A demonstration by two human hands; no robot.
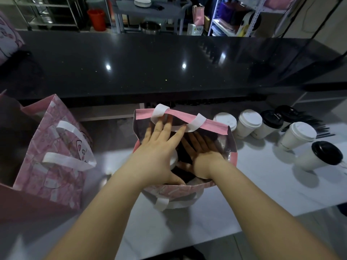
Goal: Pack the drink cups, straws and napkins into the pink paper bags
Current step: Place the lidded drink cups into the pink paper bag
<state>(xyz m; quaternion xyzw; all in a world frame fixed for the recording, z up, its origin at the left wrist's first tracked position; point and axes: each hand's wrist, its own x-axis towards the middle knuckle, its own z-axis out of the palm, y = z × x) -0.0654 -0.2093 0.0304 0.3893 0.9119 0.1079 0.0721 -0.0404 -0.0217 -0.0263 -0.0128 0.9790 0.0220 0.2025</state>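
A pink paper bag [216, 126] with white handles stands open on the white table right in front of me. Both my hands reach into its mouth. My left hand [159, 147] lies with straight fingers against the far inner wall, fingertips near the white handle. My right hand [201, 149] is inside the bag, palm up, fingers spread. A white cup lid [173, 159] shows inside the bag under my left hand. To the right stand several paper cups with white lids [248, 120] and black lids [326, 152]. Black straws [317, 126] lie behind them.
A second pink patterned bag [50, 147] stands at the left on the white table [262, 184]. A dark raised counter [150, 62] runs across behind the table. Shelves, a red bucket [96, 19] and plates are beyond it.
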